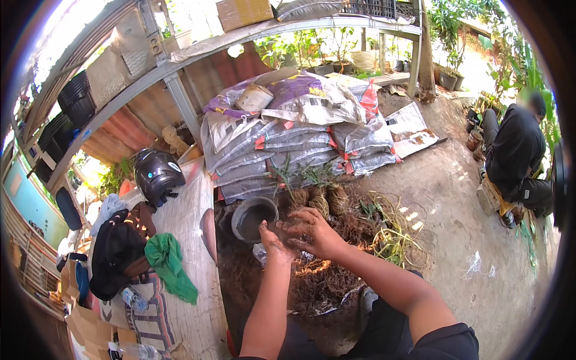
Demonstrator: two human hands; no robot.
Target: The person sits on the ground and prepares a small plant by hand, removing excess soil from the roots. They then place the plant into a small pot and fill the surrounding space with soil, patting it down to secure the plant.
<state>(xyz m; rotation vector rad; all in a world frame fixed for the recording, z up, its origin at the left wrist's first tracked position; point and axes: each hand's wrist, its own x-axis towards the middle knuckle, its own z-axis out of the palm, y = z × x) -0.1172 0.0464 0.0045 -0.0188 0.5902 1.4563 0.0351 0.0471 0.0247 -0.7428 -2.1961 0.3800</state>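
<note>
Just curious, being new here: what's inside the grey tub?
Inside the tub, a grey surface shows, possibly water. The left hand covers part of the near right edge; anything beneath the surface is hidden.

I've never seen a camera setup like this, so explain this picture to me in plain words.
There is no machine here, just a person working bare-handed. The picture comes from a wide fisheye camera on the person's head, looking down, so straight edges bend near the rim. The left hand and right hand are close together by a round grey bowl; whether they hold something small is too unclear to tell. Below them lies brown fibrous material on the ground, with rounded bundles beyond it. Stacked sacks stand behind. To the left, a dark helmet and a green cloth lie on a pale surface. At the right, another person sits apart.
</note>
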